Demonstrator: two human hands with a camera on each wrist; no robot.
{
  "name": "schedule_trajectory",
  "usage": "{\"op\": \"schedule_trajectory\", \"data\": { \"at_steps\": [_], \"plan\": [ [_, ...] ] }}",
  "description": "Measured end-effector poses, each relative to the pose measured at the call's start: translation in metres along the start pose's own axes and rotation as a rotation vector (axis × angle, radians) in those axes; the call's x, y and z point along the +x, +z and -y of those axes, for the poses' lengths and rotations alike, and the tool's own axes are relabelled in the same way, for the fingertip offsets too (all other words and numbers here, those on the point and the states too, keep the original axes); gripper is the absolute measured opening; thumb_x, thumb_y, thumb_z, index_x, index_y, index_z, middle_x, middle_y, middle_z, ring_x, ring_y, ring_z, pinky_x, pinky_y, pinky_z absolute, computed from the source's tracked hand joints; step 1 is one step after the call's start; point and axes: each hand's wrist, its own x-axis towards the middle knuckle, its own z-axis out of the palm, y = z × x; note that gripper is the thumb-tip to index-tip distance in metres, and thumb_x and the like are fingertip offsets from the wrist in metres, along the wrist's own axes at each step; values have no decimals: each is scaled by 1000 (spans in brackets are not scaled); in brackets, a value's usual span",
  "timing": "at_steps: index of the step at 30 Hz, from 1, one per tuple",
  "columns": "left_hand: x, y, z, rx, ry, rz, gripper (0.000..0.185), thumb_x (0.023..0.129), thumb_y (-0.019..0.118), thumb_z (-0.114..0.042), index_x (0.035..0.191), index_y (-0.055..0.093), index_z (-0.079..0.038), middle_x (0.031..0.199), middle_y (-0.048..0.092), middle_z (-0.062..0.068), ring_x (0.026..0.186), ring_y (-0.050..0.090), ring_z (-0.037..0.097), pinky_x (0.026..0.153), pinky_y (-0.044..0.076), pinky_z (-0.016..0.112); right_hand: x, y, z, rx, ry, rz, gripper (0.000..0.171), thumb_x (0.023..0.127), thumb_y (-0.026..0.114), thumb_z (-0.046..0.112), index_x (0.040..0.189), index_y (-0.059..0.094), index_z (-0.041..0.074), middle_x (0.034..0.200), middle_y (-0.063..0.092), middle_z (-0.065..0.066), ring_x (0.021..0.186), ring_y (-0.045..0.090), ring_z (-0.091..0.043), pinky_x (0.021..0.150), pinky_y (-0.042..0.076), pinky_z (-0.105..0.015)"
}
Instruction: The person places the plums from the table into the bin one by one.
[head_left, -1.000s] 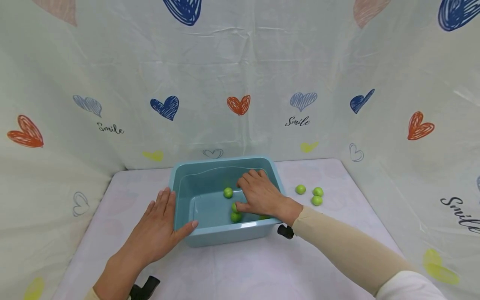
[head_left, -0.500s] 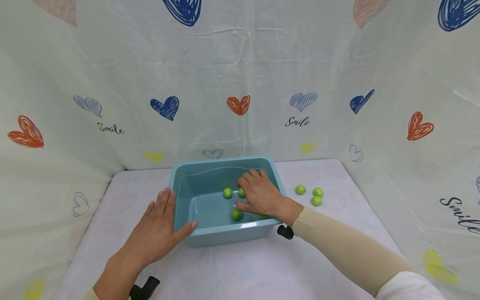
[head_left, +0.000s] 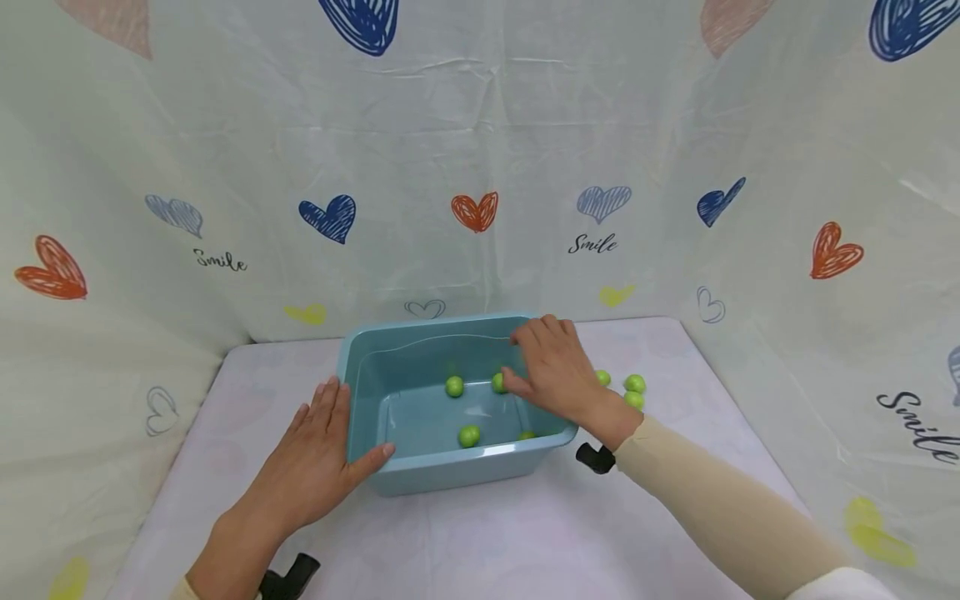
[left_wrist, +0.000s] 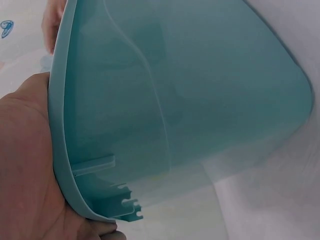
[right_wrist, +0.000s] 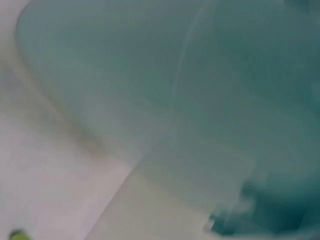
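Head view shows a teal plastic tub [head_left: 360, 367] on a pale table [head_left: 480, 533], with water and four small green balls inside: one [head_left: 454, 386] near the middle, one [head_left: 498, 382] just beside the right hand's thumb, one [head_left: 468, 435] toward the near wall, and one [head_left: 527, 435] half hidden by the near rim. The left hand [head_left: 315, 462] lies flat against the tub's left wall, fingers straight and thumb along the near corner, holding nothing. The right hand [head_left: 558, 371] hovers over the tub's right rim, fingers loosely bent; whether it holds a ball cannot be told. Three more green balls [head_left: 634, 383] sit on the table just right of the tub, partly behind that hand. Right wrist view is too blurred to help. Steadying the tub with the flat left palm seems wise, and picking up one ball at a time with the fingertips.
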Motion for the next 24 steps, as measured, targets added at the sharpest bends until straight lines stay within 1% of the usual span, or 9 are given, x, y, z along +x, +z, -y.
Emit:
{"op": "schedule_trajectory", "data": {
  "at_steps": [3, 5, 6, 8, 11, 14, 16, 19, 24],
  "plan": [
    [0, 1, 0, -5, -1, 1, 121, 95, 50, -81, 163, 14, 12, 172, 12, 34, 158, 15, 54, 124, 18, 73, -11, -6, -25, 6, 84, -77, 32, 92, 70, 28, 110, 62, 2, 100, 61, -14, 92, 52, -34, 79, 40, -46],
    [0, 1, 0, -6, -1, 4, 121, 95, 50, -81, 163, 14, 12, 172, 11, 34, 159, 14, 54, 124, 18, 73, -22, -8, -43, -3, 152, -104, 32, 92, 71, 25, 110, 62, 0, 100, 61, -16, 93, 51, -36, 79, 40, -48],
    [0, 1, 0, -4, 1, 2, 121, 96, 49, -81, 163, 14, 13, 172, 12, 34, 158, 15, 54, 124, 18, 73, -29, -7, -52, -9, 186, -104, 32, 92, 71, 24, 111, 62, -1, 101, 61, -17, 94, 51, -37, 80, 40, -49],
    [0, 1, 0, -1, 5, 0, 120, 96, 49, -80, 163, 15, 13, 171, 12, 35, 158, 15, 54, 124, 20, 73, -45, -6, -67, -28, 265, -74, 34, 93, 72, 24, 112, 62, -2, 103, 62, -19, 98, 51, -39, 83, 41, -52],
    [0, 0, 0, -4, 7, 3, 120, 96, 49, -80, 163, 15, 13, 172, 12, 34, 159, 14, 54, 124, 20, 72, -71, 0, -86, -57, 384, 9, 36, 93, 71, 25, 114, 63, -3, 107, 64, -21, 103, 51, -41, 88, 42, -56],
    [-1, 0, 0, -10, 7, 8, 120, 96, 48, -81, 163, 14, 13, 172, 11, 34, 159, 14, 53, 124, 19, 72, -99, 8, -101, -77, 477, 91, 40, 93, 72, 26, 116, 63, -5, 111, 65, -24, 107, 51, -43, 92, 42, -59],
    [-1, 0, 0, -12, 9, 9, 120, 96, 48, -81, 163, 15, 13, 172, 11, 33, 159, 13, 53, 125, 19, 72, -116, 13, -108, -83, 517, 130, 42, 93, 73, 27, 116, 64, -6, 112, 65, -25, 107, 51, -43, 92, 42, -60],
    [-1, 1, 0, -10, 11, 4, 120, 96, 48, -81, 163, 15, 13, 172, 11, 33, 159, 14, 53, 125, 20, 72, -139, 21, -114, -80, 564, 159, 44, 91, 75, 27, 116, 63, -7, 111, 65, -27, 106, 52, -45, 89, 43, -60],
    [-1, 0, 0, -6, 9, 0, 119, 97, 49, -80, 163, 15, 13, 172, 12, 34, 159, 15, 54, 124, 21, 72, -161, 32, -118, -59, 616, 176, 48, 91, 75, 29, 118, 62, -8, 112, 63, -29, 106, 52, -47, 85, 43, -60]
  ]
}}
